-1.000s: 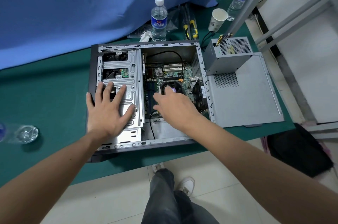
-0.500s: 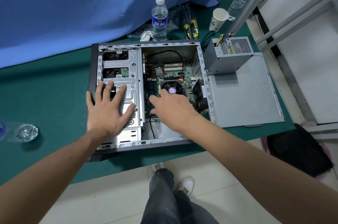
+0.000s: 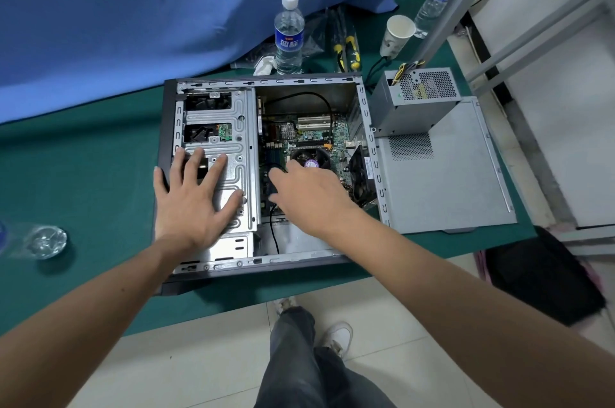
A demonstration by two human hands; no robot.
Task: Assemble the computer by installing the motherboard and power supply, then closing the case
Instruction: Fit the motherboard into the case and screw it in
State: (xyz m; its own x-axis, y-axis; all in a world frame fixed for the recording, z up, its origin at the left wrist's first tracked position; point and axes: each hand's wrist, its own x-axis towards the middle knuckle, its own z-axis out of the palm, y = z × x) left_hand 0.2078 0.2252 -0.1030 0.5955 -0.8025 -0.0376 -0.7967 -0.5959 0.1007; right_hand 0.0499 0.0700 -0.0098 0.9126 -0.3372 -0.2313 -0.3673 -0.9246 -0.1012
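Right hand down inside the case, fingers curled toward the motherboard edge by a black cable; cannot tell whether anything is pinched. Left hand flat, fingers spread, pressing the drive cage. Motherboard already lying in the case floor, running away from the fingers. Power supply out on the side panel, right of the case, nearer the right hand.
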